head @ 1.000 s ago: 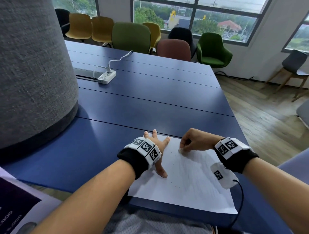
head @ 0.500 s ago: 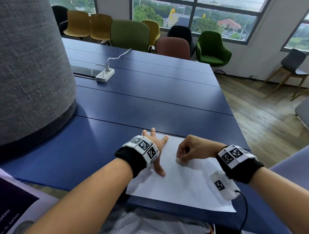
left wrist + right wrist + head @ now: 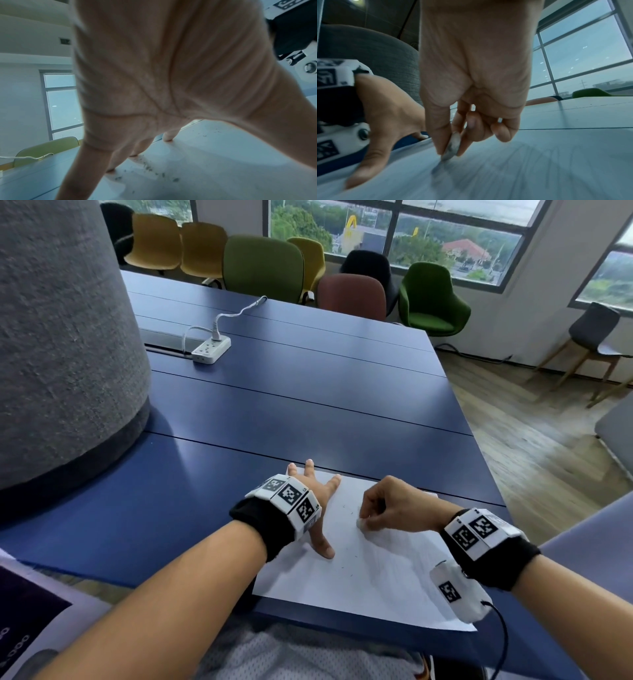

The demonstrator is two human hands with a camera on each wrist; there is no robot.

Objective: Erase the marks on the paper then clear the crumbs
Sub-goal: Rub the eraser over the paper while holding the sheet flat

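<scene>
A white sheet of paper (image 3: 370, 573) lies at the near edge of the blue table (image 3: 291, 412). My left hand (image 3: 317, 501) presses flat on its left part with fingers spread, seen also from below in the left wrist view (image 3: 154, 94). My right hand (image 3: 387, 508) pinches a small grey-smudged eraser (image 3: 361, 523) between thumb and fingers, its tip on the paper (image 3: 522, 169); the eraser (image 3: 453, 146) shows clearly in the right wrist view. Faint pencil lines remain on the sheet's right half. Dark crumbs (image 3: 150, 169) lie scattered near my left fingers.
A big grey felt-covered column (image 3: 65, 337) stands on the table at left. A white power strip (image 3: 210, 349) with its cable lies further back. Coloured chairs (image 3: 263, 268) line the far edge. The table's right edge drops to a wooden floor (image 3: 534, 446).
My right hand with the eraser slid back and forth across the paper, first toward me, now a little away and to the right. The left hand stays pressed on the sheet.
</scene>
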